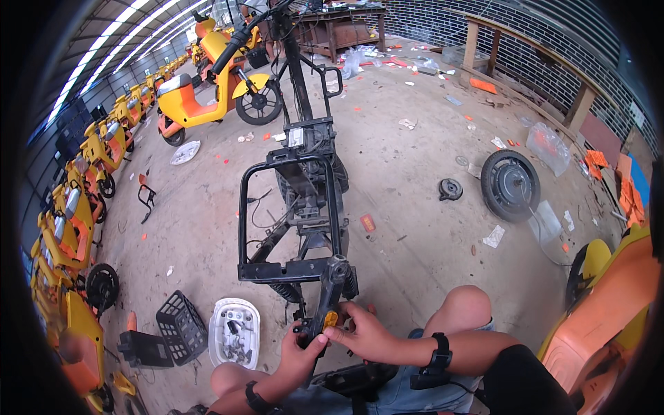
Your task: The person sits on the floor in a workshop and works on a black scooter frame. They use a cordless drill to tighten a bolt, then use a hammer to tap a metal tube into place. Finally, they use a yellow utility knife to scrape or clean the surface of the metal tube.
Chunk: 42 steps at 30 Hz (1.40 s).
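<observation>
A black elongated part [330,290], seemingly plastic or metal, slants over the rear of a stripped electric scooter frame [244,218]. My left hand [301,350] grips its lower end, with the thumb on top. An amber piece [330,319], which looks like a reflector, sits on that part. My right hand [365,332] pinches around the amber piece, thumb at its lower edge and fingers partly hidden behind. A larger black part [358,381] lies across my lap below both hands. Whether the slanted part touches the frame, I cannot tell.
At left stand a white tub [213,340] of small hardware and a black plastic basket [181,327]. A hub-motor wheel [511,185] and a brake drum [450,190] lie right. An orange-yellow scooter body [602,321] is close at right; yellow scooters [78,223] line the left.
</observation>
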Each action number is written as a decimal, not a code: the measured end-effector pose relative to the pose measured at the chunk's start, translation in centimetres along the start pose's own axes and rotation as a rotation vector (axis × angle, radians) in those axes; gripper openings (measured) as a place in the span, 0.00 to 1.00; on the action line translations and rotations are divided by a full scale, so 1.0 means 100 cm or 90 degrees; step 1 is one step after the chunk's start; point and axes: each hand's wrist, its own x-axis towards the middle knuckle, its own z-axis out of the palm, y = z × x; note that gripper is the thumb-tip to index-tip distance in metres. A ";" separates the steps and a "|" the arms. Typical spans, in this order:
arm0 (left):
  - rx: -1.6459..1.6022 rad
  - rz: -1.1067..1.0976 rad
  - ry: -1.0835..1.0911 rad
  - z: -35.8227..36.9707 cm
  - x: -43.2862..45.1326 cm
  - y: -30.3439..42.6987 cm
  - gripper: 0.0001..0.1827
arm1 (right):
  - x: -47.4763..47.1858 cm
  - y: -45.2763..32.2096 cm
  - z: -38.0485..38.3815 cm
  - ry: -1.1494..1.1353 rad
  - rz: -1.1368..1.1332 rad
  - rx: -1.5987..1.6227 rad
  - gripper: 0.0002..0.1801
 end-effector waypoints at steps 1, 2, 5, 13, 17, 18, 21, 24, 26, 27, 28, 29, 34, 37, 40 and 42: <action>-0.003 0.015 0.004 0.001 0.000 0.000 0.21 | 0.000 0.002 0.000 -0.008 0.013 0.015 0.30; -0.006 0.030 0.009 0.002 0.000 0.000 0.22 | 0.000 0.005 0.001 -0.016 0.026 0.031 0.30; 0.029 0.086 0.018 -0.002 0.002 -0.008 0.26 | -0.002 0.001 0.001 -0.014 0.040 0.096 0.28; 0.013 0.091 0.015 0.000 -0.001 -0.004 0.28 | -0.004 0.004 0.003 0.029 -0.016 0.084 0.26; 0.041 0.115 0.016 -0.001 0.001 -0.010 0.28 | -0.005 0.011 0.004 0.022 -0.019 0.065 0.27; 0.043 0.117 0.016 -0.001 0.000 -0.010 0.28 | -0.005 0.012 0.004 0.019 -0.018 0.063 0.27; 0.041 0.124 0.015 0.000 0.000 -0.010 0.28 | -0.006 0.008 0.002 0.025 -0.036 0.046 0.26; 0.025 0.128 0.011 0.001 -0.001 -0.009 0.28 | -0.006 0.004 0.002 0.029 -0.040 0.040 0.26; 0.023 0.119 0.011 0.002 -0.002 -0.006 0.28 | -0.006 0.001 0.001 0.032 -0.051 0.013 0.25; 0.023 0.119 0.010 0.002 -0.001 -0.006 0.28 | -0.007 0.000 0.001 0.034 -0.055 0.000 0.24; 0.023 0.118 0.009 0.002 -0.001 -0.007 0.28 | -0.006 0.000 0.001 0.032 -0.059 0.001 0.24; 0.024 0.118 0.008 0.001 -0.001 -0.008 0.28 | -0.006 0.000 0.001 0.031 -0.063 0.002 0.23; 0.019 0.116 0.001 0.000 0.000 -0.009 0.28 | -0.007 -0.005 -0.003 0.023 -0.070 -0.007 0.21; 0.006 0.111 -0.005 0.002 0.000 -0.007 0.29 | -0.007 -0.008 -0.003 0.024 -0.068 0.004 0.20; 0.007 0.112 -0.012 0.000 0.001 -0.007 0.29 | -0.007 -0.008 -0.003 0.017 -0.072 0.004 0.19; 0.008 0.106 -0.012 0.000 0.001 -0.007 0.29 | -0.007 -0.011 -0.005 0.007 -0.063 0.005 0.19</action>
